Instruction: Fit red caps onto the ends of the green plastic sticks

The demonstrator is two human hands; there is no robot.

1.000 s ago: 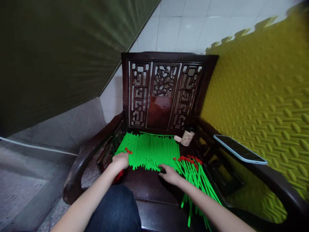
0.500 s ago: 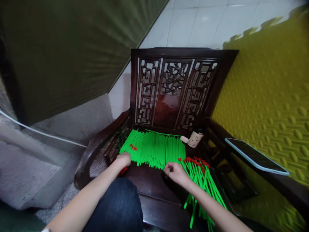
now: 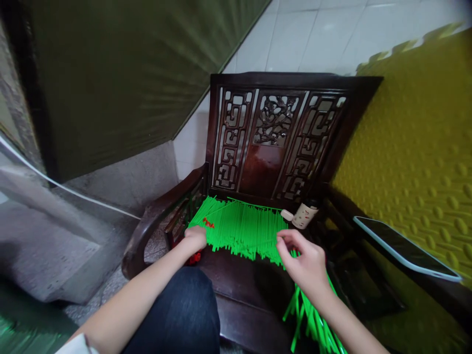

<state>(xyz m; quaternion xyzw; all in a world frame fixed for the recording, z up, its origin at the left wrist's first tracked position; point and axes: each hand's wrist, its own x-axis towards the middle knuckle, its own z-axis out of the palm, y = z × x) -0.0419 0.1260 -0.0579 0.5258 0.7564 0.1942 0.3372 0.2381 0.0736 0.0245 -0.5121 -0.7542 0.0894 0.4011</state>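
Note:
Many thin green sticks (image 3: pixel 239 226) lie side by side in a wide layer on the dark wooden seat (image 3: pixel 236 278). My right hand (image 3: pixel 304 255) is over the right edge of the layer, thumb and forefinger pinched at what looks like the end of a green stick. At the layer's left front corner is my left hand (image 3: pixel 196 238), back upward, its fingers hidden. Small red pieces (image 3: pixel 194 257) show just below it. A few other red bits (image 3: pixel 208 223) lie on top of the sticks. Beneath my right forearm is a loose bundle of green sticks (image 3: pixel 309 319), its upper end covered.
A cream patterned cup with a dark lid (image 3: pixel 305 215) and a small pale pink case (image 3: pixel 286 215) stand at the seat's back right. A phone (image 3: pixel 401 248) rests on the right armrest. The carved chair back (image 3: pixel 263 167) rises behind; a yellow foam mat (image 3: pixel 416 147) leans at the right.
My right hand has moved up and right from the front edge of the stick layer, now covering the red ends of the bundle. My left hand stays by the red pieces. The view has shifted slightly.

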